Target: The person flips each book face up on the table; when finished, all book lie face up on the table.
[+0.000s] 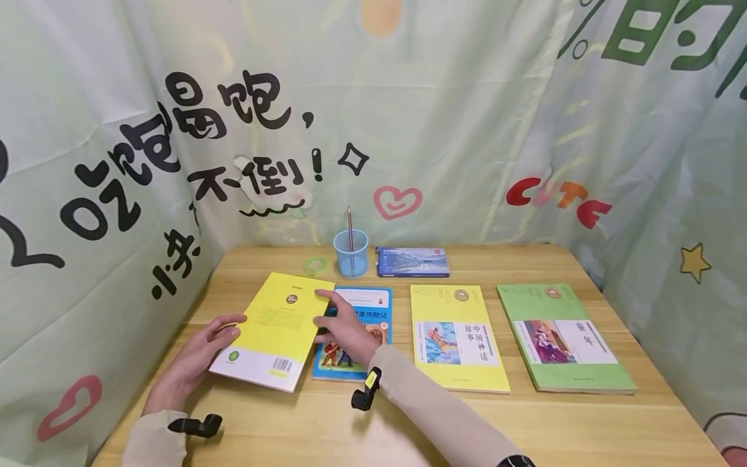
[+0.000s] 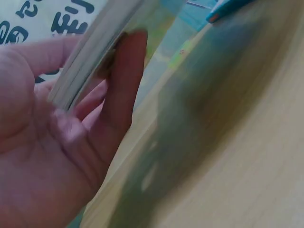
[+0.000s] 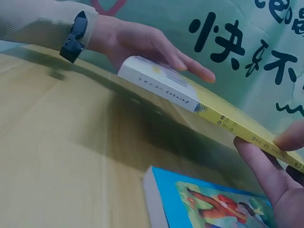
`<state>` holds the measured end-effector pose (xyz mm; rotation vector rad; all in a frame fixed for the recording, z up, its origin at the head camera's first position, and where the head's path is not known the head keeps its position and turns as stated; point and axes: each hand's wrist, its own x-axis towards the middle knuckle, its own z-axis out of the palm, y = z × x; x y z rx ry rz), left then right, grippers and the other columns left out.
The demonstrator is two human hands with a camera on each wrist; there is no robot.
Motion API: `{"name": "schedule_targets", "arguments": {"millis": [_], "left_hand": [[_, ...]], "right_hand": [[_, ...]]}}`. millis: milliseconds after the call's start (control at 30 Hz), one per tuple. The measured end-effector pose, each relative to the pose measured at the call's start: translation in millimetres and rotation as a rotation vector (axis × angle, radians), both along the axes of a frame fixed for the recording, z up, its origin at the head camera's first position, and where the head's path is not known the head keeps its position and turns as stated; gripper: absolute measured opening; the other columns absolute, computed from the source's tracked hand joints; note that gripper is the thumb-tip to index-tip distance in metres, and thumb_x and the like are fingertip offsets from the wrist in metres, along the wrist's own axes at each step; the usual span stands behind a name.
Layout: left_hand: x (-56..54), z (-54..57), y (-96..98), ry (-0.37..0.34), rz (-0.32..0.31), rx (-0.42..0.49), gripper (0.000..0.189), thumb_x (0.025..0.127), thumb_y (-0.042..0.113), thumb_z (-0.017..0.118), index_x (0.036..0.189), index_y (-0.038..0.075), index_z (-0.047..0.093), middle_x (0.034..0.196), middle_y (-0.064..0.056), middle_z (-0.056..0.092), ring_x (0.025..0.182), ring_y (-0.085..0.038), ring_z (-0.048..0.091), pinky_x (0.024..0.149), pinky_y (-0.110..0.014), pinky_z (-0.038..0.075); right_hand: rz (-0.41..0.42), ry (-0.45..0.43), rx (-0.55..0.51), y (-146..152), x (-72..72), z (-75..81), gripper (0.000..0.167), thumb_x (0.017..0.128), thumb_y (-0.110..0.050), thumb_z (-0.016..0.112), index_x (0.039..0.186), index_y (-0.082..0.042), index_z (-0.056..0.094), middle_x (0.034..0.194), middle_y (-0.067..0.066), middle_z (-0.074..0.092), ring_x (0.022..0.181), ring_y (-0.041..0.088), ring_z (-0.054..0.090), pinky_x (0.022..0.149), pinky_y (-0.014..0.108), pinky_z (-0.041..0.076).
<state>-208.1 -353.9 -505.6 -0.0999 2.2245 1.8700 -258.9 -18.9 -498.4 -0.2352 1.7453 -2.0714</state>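
Both hands hold a yellow book (image 1: 279, 324) above the left part of the table, its back cover with a barcode facing up. My left hand (image 1: 201, 350) grips the book's left edge, thumb on top and fingers beneath, as the left wrist view shows. At the spine side, my right hand (image 1: 344, 324) pinches the book (image 3: 223, 111) between thumb and fingers. Partly covered by the right hand and the held book, a blue book (image 1: 356, 318) lies on the table. In the right wrist view, the held book is tilted above the tabletop, apart from the blue book (image 3: 213, 204).
Right of the hands lie another yellow book (image 1: 484, 370) and a green book (image 1: 572, 376). Along the back stand a blue cup (image 1: 352, 256) with a pencil, a roll of greenish tape (image 1: 316, 264) and a blue box (image 1: 413, 262). Printed cloth (image 1: 455, 162) hangs around the table.
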Motion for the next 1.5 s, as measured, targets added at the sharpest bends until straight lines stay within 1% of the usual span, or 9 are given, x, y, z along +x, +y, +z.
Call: {"name": "schedule_targets", "arguments": {"millis": [167,300,467,667,833,1100,1200,1400,1500], "left_hand": [[5.0,-0.3,-4.9,0.037,-0.134,0.129,0.054,0.114,0.016,0.056,0.165,0.018,0.039,0.137,0.010,0.071,0.116,-0.014,0.073,0.093,-0.032,0.064],[9.0,-5.2,-14.2,0.111,-0.198,0.360,0.050,0.114,0.000,0.042,0.159,0.020,0.052,0.135,0.005,0.075,0.117,-0.014,0.074,0.096,-0.029,0.063],[10.2,-13.6,-19.0,0.202,-0.263,0.632,0.060,0.112,-0.013,0.028,0.157,0.013,0.057,0.146,-0.001,0.069,0.129,-0.014,0.070,0.109,-0.026,0.058],[11.5,-15.8,-19.6,0.120,-0.231,0.616,0.055,0.116,-0.005,0.031,0.156,0.019,0.058,0.144,-0.001,0.071,0.127,-0.016,0.072,0.108,-0.029,0.059],[13.0,-13.9,-20.0,0.100,-0.270,0.547,0.053,0.117,-0.002,0.031,0.157,0.021,0.057,0.143,0.000,0.072,0.125,-0.018,0.074,0.105,-0.033,0.061],[14.8,-10.9,-18.4,0.161,-0.334,0.799,0.062,0.115,-0.007,0.015,0.157,0.009,0.057,0.148,-0.008,0.068,0.129,-0.021,0.071,0.109,-0.030,0.058],[15.4,-10.2,-17.8,0.211,-0.279,0.782,0.058,0.116,-0.006,0.019,0.155,0.009,0.059,0.144,-0.010,0.071,0.126,-0.021,0.074,0.106,-0.029,0.059],[12.9,-4.9,-9.5,0.251,0.018,0.404,0.036,0.116,0.006,0.050,0.140,0.017,0.074,0.123,0.003,0.079,0.103,-0.013,0.079,0.091,-0.029,0.066],[13.4,-2.2,-5.8,0.220,0.100,0.341,0.030,0.114,0.011,0.057,0.136,0.014,0.077,0.119,0.005,0.079,0.100,-0.012,0.078,0.088,-0.029,0.067]], "right_hand": [[-0.043,-0.037,-0.034,6.9,-7.4,-1.6,0.078,0.103,-0.003,0.067,0.167,-0.036,0.040,0.170,0.014,0.033,0.096,0.032,0.080,0.082,0.039,0.069],[-0.117,-0.005,-0.046,13.3,-11.6,-0.9,0.052,0.111,-0.010,0.061,0.160,-0.022,0.051,0.152,0.018,0.048,0.117,0.030,0.071,0.089,0.041,0.068],[-0.182,0.027,-0.059,22.2,-14.7,-0.3,0.034,0.115,-0.011,0.054,0.149,-0.010,0.058,0.122,0.015,0.056,0.120,0.029,0.065,0.092,0.042,0.068],[-0.182,-0.002,-0.067,25.4,-12.8,0.5,0.041,0.111,-0.007,0.057,0.152,-0.013,0.056,0.133,0.018,0.052,0.112,0.028,0.062,0.097,0.051,0.066],[-0.197,0.001,-0.065,28.2,-12.4,2.1,0.044,0.110,-0.006,0.057,0.153,-0.012,0.056,0.134,0.019,0.051,0.110,0.027,0.062,0.097,0.052,0.066],[-0.237,-0.012,-0.082,36.1,-17.4,-1.6,0.039,0.111,-0.008,0.055,0.150,-0.010,0.059,0.123,0.017,0.067,0.093,0.021,0.073,0.086,0.036,0.069],[-0.254,-0.007,-0.112,40.4,-18.6,-1.3,0.035,0.113,-0.012,0.052,0.146,-0.007,0.063,0.127,0.018,0.073,0.095,0.020,0.077,0.090,0.037,0.068],[-0.291,-0.018,-0.138,47.6,-20.5,-0.7,0.029,0.113,-0.015,0.059,0.138,-0.004,0.070,0.129,0.017,0.073,0.097,0.017,0.077,0.093,0.033,0.067],[-0.285,-0.028,-0.163,49.2,-20.7,-1.6,0.029,0.112,-0.014,0.060,0.137,-0.003,0.070,0.124,0.015,0.073,0.093,0.017,0.076,0.092,0.032,0.067]]}}
